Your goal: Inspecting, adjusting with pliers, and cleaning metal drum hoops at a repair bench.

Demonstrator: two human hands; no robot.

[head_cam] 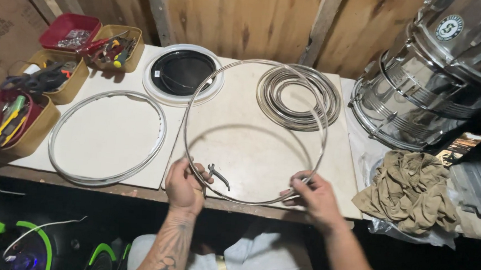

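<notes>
Both hands grip one large thin metal hoop [254, 131], held tilted above the pale workbench [250, 152] so that its far edge rises away from the person. The left hand [184, 184] has its fingers closed around the hoop's near-left arc; the right hand [313, 196] is clamped on the near-right arc, thumb on top. Just beside the left hand, inside the hoop's outline, a small pair of pliers [218, 176] lies on the board — not touched by either hand.

Beyond the right hand sits a stack of similar metal rings [298, 97], and further to its right a crumpled tan cloth [409, 190] and shiny chrome drum shells [428, 74]. To the left of the left hand lies a white-rimmed hoop [107, 138] flat on the bench; beyond it rests a round frame with a dark centre [183, 73]. Well off to the left stand trays of hand tools [31, 100] — red and tan boxes in a row.
</notes>
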